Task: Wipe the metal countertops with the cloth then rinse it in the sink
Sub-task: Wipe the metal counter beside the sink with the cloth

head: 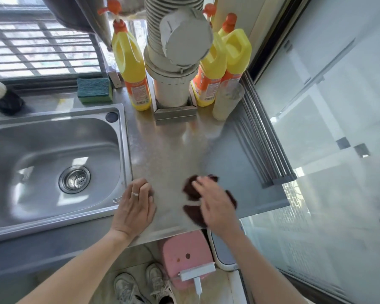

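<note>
Big shiny metal countertop [176, 145] in the middle, running from the near edge back to the wall. Steel sink [53, 163] set in at its left side, dry-looking, drain in the bottom. Fat ribbed pipe [173, 62] standing at the back. Three yellow bottles [132, 62] around the pipe, one on the left, two on the right. Cloudy plastic cup [227, 99] just beside the right bottles. Green sponge [94, 89] behind the sink.

Left hand [136, 207] lying flat on the counter near the sink's corner, fingers fairly straight, holding nothing. Right hand [215, 205] spread over the cloth, fingers out, pressing down, not curled round it. A bit blurry there.

Dark brown cloth [192, 191] on the counter near the front edge, under the right hand, sticking out at the left side and past the fingertips.

Probably soft, light and floppy, likely to bunch up under a push. Probably best pressed flat with the palm for wiping, then scrunched in the middle for lifting to the sink.

Crumpled, so no clear point. Longest way seems to run front to back, about in line with the hand.
</note>
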